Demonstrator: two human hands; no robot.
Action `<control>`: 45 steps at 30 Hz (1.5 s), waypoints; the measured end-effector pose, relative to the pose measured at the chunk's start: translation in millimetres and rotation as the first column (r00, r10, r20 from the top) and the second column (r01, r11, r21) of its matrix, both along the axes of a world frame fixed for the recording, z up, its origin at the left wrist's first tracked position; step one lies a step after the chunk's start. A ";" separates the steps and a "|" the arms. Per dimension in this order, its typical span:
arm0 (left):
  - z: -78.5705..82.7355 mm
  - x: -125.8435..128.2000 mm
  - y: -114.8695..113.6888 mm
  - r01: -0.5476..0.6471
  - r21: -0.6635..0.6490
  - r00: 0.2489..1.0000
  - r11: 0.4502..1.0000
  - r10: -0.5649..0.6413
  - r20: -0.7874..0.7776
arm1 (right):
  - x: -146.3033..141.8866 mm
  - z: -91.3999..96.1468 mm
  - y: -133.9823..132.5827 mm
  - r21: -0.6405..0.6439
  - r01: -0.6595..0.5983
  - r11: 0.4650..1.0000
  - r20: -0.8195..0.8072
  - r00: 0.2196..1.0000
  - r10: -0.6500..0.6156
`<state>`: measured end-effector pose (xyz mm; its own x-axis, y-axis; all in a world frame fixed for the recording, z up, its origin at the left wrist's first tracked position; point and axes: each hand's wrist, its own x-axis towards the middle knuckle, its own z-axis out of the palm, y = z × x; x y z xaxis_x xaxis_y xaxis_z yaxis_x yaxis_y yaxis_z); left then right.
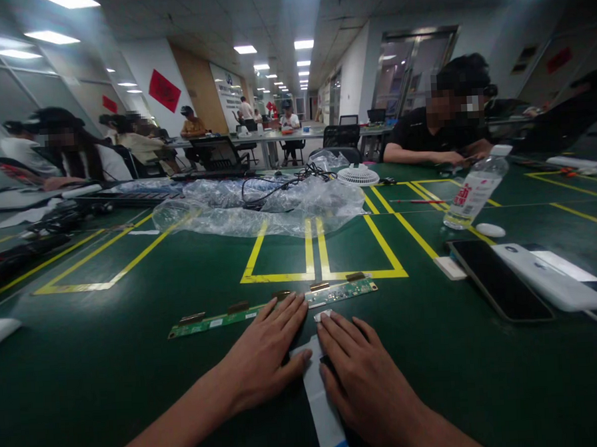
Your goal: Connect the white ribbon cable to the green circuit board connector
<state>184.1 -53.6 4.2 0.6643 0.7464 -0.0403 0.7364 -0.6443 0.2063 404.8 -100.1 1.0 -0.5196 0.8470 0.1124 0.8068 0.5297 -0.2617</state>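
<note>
A long, narrow green circuit board [342,292] with several brown tabs lies across the table in front of me. My left hand [268,348] is open and flat, fingertips over the board's middle, hiding part of it. Its thumb reaches the edge of a white flat ribbon cable [322,402] with a blue end. My right hand [361,367] lies palm down with fingers stretched out, fingertips on a small white piece [322,315] just below the board. Whether that piece joins the cable is hidden under the fingers. The right thumb is beside the cable.
Clear plastic wrap [278,208] and black cables [296,187] lie beyond the board, near a white fan [357,174]. On the right are a bottle [477,187], a dark phone [499,280] and a white device [551,277]. A person [438,123] sits across the table.
</note>
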 end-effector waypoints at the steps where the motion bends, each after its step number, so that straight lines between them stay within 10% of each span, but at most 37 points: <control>1: 0.4 0.5 -1.0 0.003 -0.005 1.000 1.000 -0.003 0.000 | -0.6 -0.7 -0.2 0.004 0.001 1.000 0.005 1.000 -0.001; 45: 7.0 17.3 -15.9 -0.074 -0.036 0.997 0.997 0.074 0.013 | -7.2 -6.4 -3.4 -0.030 0.058 0.998 -0.028 0.998 -0.059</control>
<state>201.3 -69.5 11.2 0.6081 0.7917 -0.0590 0.7786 -0.5802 0.2389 397.6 -103.5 -5.4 -0.4663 0.8788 0.1013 0.8280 0.4739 -0.2997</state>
